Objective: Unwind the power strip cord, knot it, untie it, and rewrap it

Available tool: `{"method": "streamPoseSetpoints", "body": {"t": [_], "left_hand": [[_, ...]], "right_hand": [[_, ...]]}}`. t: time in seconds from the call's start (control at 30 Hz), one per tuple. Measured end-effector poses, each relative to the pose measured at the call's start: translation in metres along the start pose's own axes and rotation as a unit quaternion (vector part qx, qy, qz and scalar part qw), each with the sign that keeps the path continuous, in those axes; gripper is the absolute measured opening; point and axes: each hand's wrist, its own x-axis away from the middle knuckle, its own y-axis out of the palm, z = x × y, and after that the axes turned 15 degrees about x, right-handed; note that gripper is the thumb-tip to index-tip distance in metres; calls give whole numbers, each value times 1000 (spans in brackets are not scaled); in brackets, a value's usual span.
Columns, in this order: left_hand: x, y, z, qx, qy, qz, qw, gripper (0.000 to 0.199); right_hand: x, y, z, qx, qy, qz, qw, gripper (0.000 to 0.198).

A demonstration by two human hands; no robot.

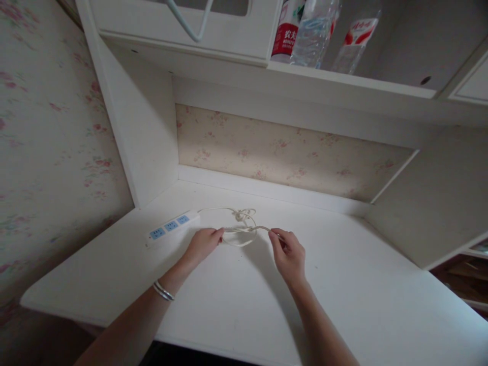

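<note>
A white power strip (pixel 173 227) with blue socket faces lies at the left on the white desk. Its pale cord (pixel 244 230) runs right into a knotted tangle and several loose loops. My left hand (pixel 205 244), with a silver bangle on its wrist, pinches the looped cord just right of the strip. On the other side of the loops, my right hand (pixel 287 254) grips a single stretch of the same cord between thumb and fingers. Between the two hands the cord is held a little above the desk. The plug end is hidden or cannot be made out.
The desk (pixel 236 305) is bounded by a side panel (pixel 141 122) at left and another at right. Overhead, a shelf (pixel 351 84) juts out, holding plastic bottles (pixel 314 35). A pale blue bent rod or hook (pixel 194 33) hangs at the top.
</note>
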Motion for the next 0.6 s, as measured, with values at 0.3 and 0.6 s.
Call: {"method": "streamPoseSetpoints", "body": {"t": [0.3,0.6], "left_hand": [[17,18,5,-47,217,-115,968,48],[14,19,3,-12,133,-179,975,15]], "right_hand": [[11,5,0,-193,67,44,978,15],[15,5,-9,-169,22,18,985,14]]}}
